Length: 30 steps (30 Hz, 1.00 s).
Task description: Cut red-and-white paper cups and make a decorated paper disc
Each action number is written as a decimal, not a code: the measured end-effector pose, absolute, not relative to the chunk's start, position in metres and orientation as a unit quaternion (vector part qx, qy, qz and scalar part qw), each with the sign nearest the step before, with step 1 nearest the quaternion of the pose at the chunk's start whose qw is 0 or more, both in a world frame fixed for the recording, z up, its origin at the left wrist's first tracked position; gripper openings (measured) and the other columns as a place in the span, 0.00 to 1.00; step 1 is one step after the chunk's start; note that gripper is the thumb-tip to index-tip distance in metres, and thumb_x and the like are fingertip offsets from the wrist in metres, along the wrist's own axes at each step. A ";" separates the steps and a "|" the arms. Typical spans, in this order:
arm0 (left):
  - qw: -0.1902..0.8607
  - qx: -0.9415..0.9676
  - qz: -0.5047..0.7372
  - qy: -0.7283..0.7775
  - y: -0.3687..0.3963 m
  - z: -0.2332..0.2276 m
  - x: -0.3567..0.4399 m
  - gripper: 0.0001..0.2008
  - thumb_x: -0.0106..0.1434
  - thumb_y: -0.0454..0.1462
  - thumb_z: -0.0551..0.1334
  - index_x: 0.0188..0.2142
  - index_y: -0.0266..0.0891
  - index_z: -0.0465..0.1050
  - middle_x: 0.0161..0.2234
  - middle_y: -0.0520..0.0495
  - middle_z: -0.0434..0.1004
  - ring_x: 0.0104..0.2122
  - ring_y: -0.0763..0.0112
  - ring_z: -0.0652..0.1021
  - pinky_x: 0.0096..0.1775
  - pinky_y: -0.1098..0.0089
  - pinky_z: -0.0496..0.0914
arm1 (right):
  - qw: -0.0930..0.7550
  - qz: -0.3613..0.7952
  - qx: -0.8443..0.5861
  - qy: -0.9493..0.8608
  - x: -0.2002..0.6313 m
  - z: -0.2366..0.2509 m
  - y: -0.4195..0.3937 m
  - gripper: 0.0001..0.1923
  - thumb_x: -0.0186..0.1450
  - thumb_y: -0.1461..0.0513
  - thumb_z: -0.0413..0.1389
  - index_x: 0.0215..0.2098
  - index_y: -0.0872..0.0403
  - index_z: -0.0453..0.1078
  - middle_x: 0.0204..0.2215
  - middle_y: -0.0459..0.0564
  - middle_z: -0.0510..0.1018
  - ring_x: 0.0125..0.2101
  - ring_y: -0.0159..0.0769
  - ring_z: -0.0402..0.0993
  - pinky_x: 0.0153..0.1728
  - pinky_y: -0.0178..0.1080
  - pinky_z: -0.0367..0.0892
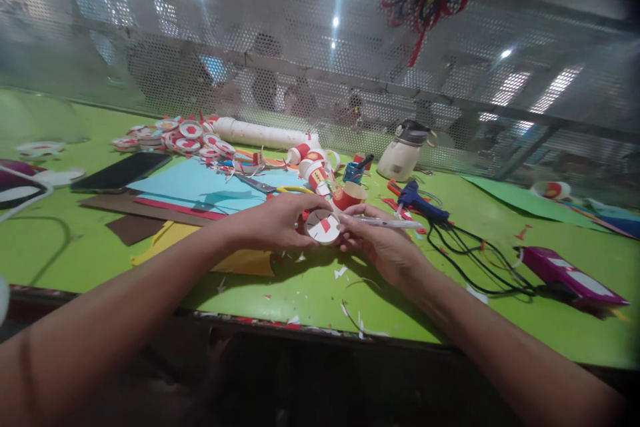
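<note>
My left hand (293, 220) grips a small paper cup base (323, 227) by its rim. Its round white face, turned toward me, carries dark line marks and a red patch. My right hand (373, 233) is closed round a slim pale pen (387, 222), which points out to the right, and its fingertips meet the cup base's right edge. Right behind the hands stands a red paper cup (349, 195) with a pale inside. Scissors (273, 187) with yellow handles lie just beyond my left hand.
Cut cup rings (190, 130) are heaped at the back left, near a white tube (265, 133). Blue paper sheets (215, 180), a phone (121, 171), a blue glue gun (423, 201), a magenta power block (570, 277) and a white jug (401, 153) share the green table (310, 300).
</note>
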<state>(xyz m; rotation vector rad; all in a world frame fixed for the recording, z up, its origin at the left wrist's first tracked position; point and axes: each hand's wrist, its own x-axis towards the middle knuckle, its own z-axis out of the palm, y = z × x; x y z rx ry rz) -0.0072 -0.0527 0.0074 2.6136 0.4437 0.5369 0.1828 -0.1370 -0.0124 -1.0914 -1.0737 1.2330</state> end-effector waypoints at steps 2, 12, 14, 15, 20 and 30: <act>0.240 0.945 0.175 0.138 -0.053 0.009 -0.009 0.24 0.54 0.36 0.62 0.51 0.40 0.65 0.45 0.46 0.73 0.41 0.67 0.74 0.40 0.70 0.67 | 0.554 0.502 -0.468 -0.471 0.184 -0.013 -0.137 0.11 0.53 0.59 0.65 0.31 0.53 0.68 0.22 0.44 0.76 0.22 0.28 0.70 0.24 0.32 0.65; 0.269 0.939 0.135 0.167 -0.053 0.010 -0.007 0.26 0.52 0.38 0.64 0.51 0.35 0.65 0.44 0.43 0.74 0.40 0.65 0.75 0.39 0.69 0.68 | 0.524 0.500 -0.480 -0.495 0.183 -0.017 -0.136 0.12 0.51 0.61 0.66 0.29 0.53 0.67 0.22 0.46 0.77 0.22 0.31 0.72 0.23 0.35 0.68; 0.272 0.937 0.136 0.173 -0.052 0.009 -0.007 0.25 0.52 0.39 0.64 0.50 0.36 0.66 0.43 0.44 0.75 0.39 0.66 0.75 0.38 0.69 0.67 | 0.521 0.505 -0.482 -0.491 0.182 -0.018 -0.136 0.13 0.51 0.61 0.66 0.29 0.53 0.67 0.22 0.47 0.77 0.21 0.31 0.72 0.23 0.35 0.69; 0.271 0.937 0.135 0.175 -0.052 0.009 -0.008 0.25 0.52 0.39 0.64 0.49 0.36 0.66 0.42 0.44 0.75 0.38 0.66 0.75 0.37 0.70 0.67 | 0.519 0.505 -0.483 -0.492 0.181 -0.018 -0.136 0.13 0.51 0.61 0.66 0.29 0.53 0.67 0.22 0.47 0.77 0.21 0.31 0.72 0.23 0.35 0.69; 0.258 0.943 0.114 0.176 -0.049 0.007 -0.008 0.23 0.51 0.41 0.65 0.47 0.37 0.68 0.41 0.45 0.74 0.38 0.67 0.73 0.37 0.70 0.66 | 0.532 0.442 -0.509 -0.513 0.182 -0.017 -0.136 0.11 0.54 0.59 0.64 0.31 0.53 0.68 0.22 0.47 0.76 0.23 0.32 0.73 0.24 0.35 0.69; 0.298 0.924 0.057 0.233 -0.049 0.007 -0.007 0.26 0.45 0.41 0.69 0.43 0.37 0.65 0.37 0.49 0.69 0.34 0.70 0.70 0.32 0.72 0.63 | 0.516 0.515 -0.458 -0.509 0.183 -0.015 -0.137 0.08 0.63 0.59 0.50 0.31 0.55 0.66 0.09 0.39 0.63 0.09 0.23 0.51 0.10 0.27 0.45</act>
